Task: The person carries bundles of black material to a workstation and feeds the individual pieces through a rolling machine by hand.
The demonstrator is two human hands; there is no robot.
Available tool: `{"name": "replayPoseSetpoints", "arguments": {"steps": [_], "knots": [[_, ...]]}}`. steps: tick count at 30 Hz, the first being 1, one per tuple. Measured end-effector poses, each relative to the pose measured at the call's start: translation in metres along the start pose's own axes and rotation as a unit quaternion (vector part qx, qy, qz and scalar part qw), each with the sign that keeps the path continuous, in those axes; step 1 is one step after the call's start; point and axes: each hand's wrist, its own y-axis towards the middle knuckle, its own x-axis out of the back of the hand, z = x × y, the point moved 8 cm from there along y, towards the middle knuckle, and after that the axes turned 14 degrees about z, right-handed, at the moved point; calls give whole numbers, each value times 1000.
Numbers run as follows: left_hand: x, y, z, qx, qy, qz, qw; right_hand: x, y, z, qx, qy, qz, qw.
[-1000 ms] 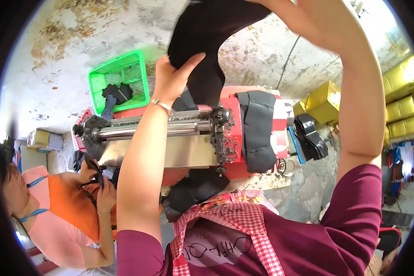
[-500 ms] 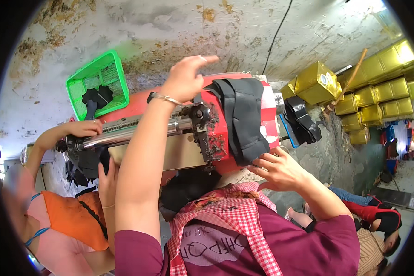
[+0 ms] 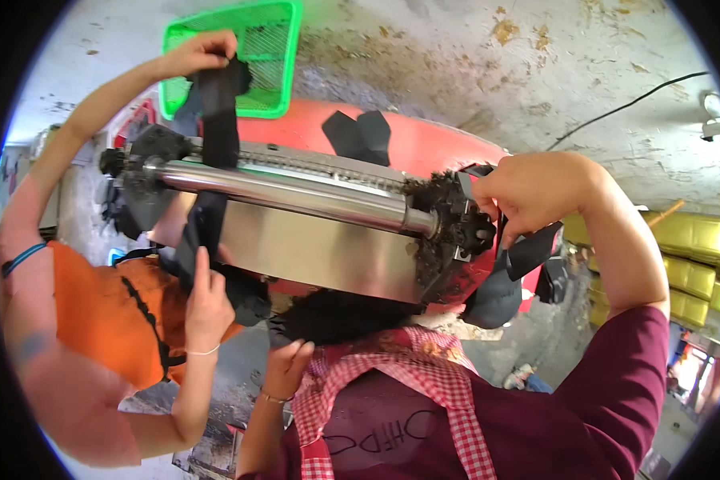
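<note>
My right hand (image 3: 536, 192) is at the right end of a roller machine (image 3: 320, 248), fingers curled down around a black sheet piece (image 3: 536, 248). More black pieces (image 3: 492, 300) hang just below it, on the red and white surface. Low in front of the machine, my left hand (image 3: 288, 368) has its bent fingers at the edge of a dark heap of black sheet material (image 3: 344, 316); they seem to pinch that edge. A steel roller (image 3: 296, 196) runs lengthwise along the machine. Two joined black flaps (image 3: 358, 136) lie behind it on the red top.
At my left, a co-worker in an orange apron (image 3: 96, 312) holds a long black strip (image 3: 218, 120) across the roller with both hands. A green basket (image 3: 288, 80) stands behind. Gold tins (image 3: 684, 276) are stacked at the right; a stained wall rises behind.
My left hand has come back from above the machine to its front. My right hand has lifted onto black pieces at the machine's end. The co-worker's strip now spans the roller. The view has shifted.
</note>
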Motion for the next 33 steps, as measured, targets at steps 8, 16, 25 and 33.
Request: {"name": "replayPoseSetpoints", "arguments": {"steps": [8, 16, 25, 33], "knots": [[-4, -44, 142, 90, -35, -135, 986, -93, -18, 6, -3, 176, 214, 961], [-18, -32, 109, 5, 44, 25, 999, -194, 9, 37, 180, 350, -1, 919], [-17, -24, 99, -28, 66, 16, 997, -170, -6, 42, -68, 152, -219, 961], [-11, -26, 83, 67, 109, -27, 992, -84, -59, 14, -12, 265, -353, 897]]}}
